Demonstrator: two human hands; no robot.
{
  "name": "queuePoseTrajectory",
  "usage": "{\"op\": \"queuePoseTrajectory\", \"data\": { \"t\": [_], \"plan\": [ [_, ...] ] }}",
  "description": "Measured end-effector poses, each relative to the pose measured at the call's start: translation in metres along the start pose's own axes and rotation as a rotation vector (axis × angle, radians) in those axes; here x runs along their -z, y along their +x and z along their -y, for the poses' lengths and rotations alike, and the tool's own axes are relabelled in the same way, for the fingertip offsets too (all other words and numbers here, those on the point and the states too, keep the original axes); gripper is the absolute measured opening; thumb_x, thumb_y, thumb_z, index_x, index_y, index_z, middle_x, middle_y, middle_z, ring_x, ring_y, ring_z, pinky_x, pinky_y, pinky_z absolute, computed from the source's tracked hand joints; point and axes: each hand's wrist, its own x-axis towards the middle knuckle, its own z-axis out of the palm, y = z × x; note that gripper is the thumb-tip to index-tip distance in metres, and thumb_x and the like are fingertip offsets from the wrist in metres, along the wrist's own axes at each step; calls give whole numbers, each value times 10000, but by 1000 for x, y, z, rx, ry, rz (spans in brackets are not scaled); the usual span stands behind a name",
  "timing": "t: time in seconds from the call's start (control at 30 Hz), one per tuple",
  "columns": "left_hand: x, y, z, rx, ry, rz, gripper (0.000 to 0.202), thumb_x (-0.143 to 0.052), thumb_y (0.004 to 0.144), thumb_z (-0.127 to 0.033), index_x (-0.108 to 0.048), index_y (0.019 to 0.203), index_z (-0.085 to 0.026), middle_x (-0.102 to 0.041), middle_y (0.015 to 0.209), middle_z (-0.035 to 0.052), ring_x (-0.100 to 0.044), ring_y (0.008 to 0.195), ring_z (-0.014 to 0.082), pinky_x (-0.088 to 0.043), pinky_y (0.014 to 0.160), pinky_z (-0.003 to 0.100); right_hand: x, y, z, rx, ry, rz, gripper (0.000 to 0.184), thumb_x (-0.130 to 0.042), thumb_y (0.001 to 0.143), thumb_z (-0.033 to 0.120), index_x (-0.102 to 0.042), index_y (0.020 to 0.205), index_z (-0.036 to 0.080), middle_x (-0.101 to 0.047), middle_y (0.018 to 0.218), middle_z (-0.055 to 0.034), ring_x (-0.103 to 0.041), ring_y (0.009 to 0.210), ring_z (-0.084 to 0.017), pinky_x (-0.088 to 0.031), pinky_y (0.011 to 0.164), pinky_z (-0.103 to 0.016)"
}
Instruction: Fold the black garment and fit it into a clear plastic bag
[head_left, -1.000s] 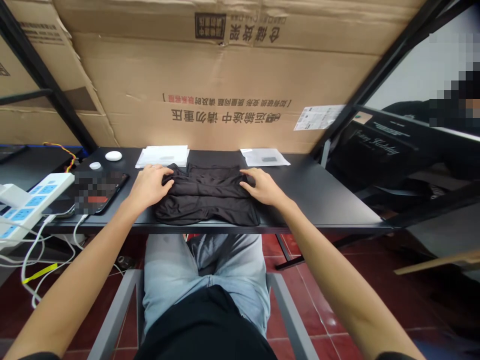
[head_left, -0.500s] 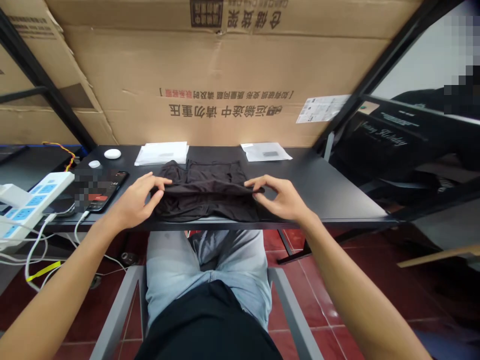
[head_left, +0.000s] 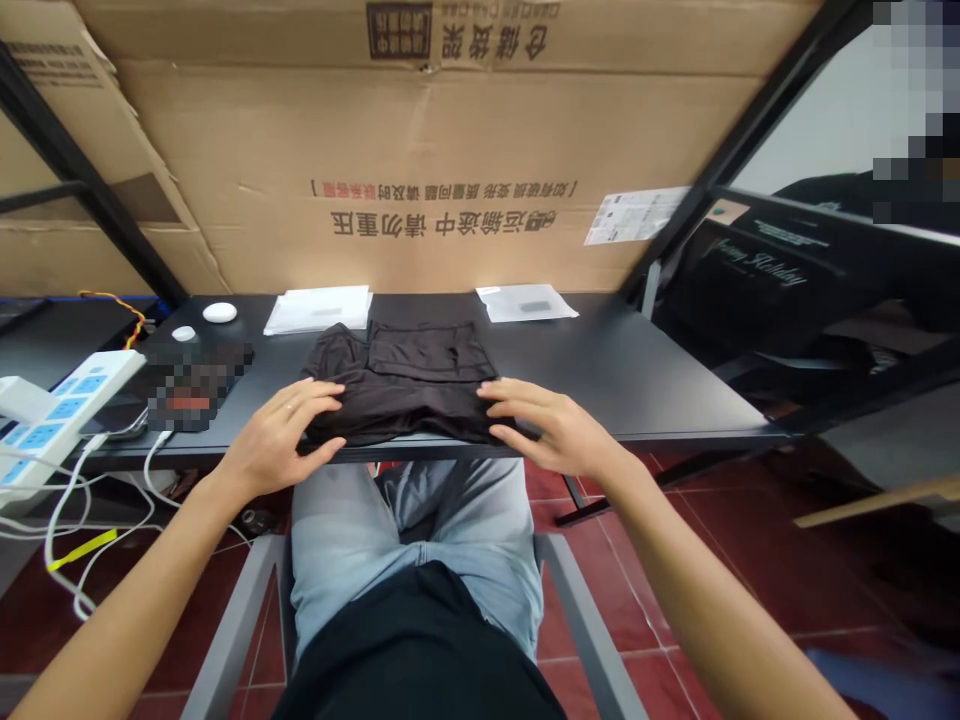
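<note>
A folded black garment (head_left: 409,380) lies on the black desk (head_left: 637,370) just in front of me. My left hand (head_left: 274,440) rests on its near left corner, fingers stretched out flat. At the near right corner my right hand (head_left: 551,425) lies the same way, with fingers extended over the cloth's edge. Neither hand grips the fabric.
Two clear plastic bags lie at the back of the desk, one on the left (head_left: 319,308) and one on the right (head_left: 529,302). A phone (head_left: 191,385), two small white round items and a white power strip (head_left: 56,410) with cables sit on the left. A cardboard box (head_left: 450,150) stands behind.
Both hands pinched the garment's far edge, drew it toward me in a fold, then let go. They now lie flat on the near edge.
</note>
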Motion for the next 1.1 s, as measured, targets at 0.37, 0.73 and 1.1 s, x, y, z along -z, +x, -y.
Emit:
{"op": "queuePoseTrajectory", "data": {
  "t": [0.37, 0.73, 1.1],
  "plan": [
    [-19, 19, -34, -66, 87, 381, 769, -688, 1075, -515, -412, 1783, -405, -303, 1881, 45, -310, 1740, 355, -202, 1428, 664, -50, 30, 24, 47, -85, 295, 683, -679, 1123, 448, -476, 1753, 278, -397, 1840, -133, -389, 1711, -371, -341, 1403, -648],
    [5, 101, -7, 71, 105, 218, 421, -605, 1097, -439, -765, 1441, -253, -756, 1486, 98, -702, 1373, 322, -578, 1171, 483, -1, 59, -54, -7, -141, 4, 314, -739, 1054, 419, -833, 1301, 249, -791, 1430, -139, -745, 1343, -359, -610, 1196, -564],
    [-26, 164, 18, 235, 238, 397, 292, -554, 1066, -298, -798, 1226, -275, -827, 1172, 116, -777, 1123, 343, -589, 987, 463, 6, 103, -99, -52, -338, 212, 292, -493, 1093, 302, -736, 1211, 192, -818, 1114, -166, -751, 1018, -333, -583, 952, -463]
  ]
}}
